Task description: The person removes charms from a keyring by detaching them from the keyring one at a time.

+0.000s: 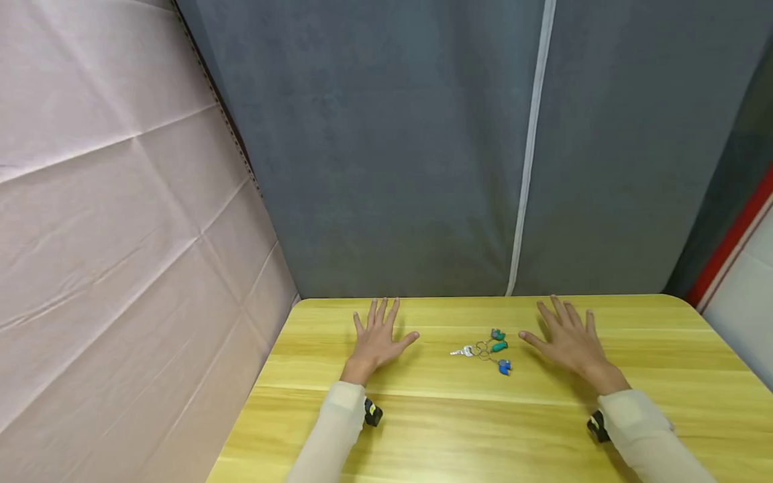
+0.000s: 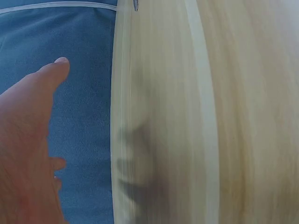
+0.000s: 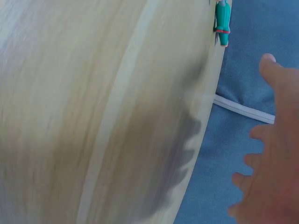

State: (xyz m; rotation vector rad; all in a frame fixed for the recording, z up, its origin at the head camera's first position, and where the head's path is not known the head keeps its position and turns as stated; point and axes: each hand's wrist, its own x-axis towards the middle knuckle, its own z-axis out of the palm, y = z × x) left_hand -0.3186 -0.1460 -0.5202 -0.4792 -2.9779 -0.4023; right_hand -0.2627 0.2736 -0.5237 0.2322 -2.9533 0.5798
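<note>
A silver key (image 1: 465,351) lies on the wooden table (image 1: 447,429), joined by metal rings (image 1: 481,349) to several small charms. One is a green charm (image 1: 499,347), another a blue charm (image 1: 504,367), and a teal-grey charm (image 1: 498,334) lies farthest back. To the left of the key my left hand (image 1: 376,343) is held over the table, fingers spread and thumb toward the key. My right hand (image 1: 570,345) is on the other side, also spread, its thumb toward the charms. Neither hand holds anything. The right wrist view shows the green charm (image 3: 223,18) near its top edge.
Behind the table's far edge hangs a dark grey curtain (image 1: 392,168) with a pale vertical strip (image 1: 531,147). A pinkish-white creased cloth wall (image 1: 121,235) stands at the left. On the right is a red strip (image 1: 733,235).
</note>
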